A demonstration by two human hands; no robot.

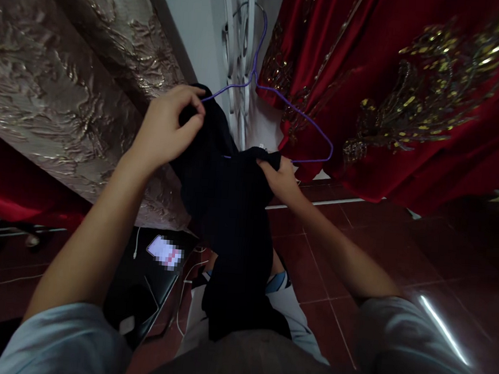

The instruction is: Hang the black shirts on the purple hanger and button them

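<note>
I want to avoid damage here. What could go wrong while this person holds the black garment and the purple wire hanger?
The bare corner of the purple wire hanger appears close to the red embroidered curtain and might snag its gold trim. The black garment hangs mostly below the left hand and right hand, which grip only its top, so it could slip down.

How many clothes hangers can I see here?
1: a purple wire hanger, up between the left hand and right hand, partly inside the black garment. Others may be hidden.
</note>
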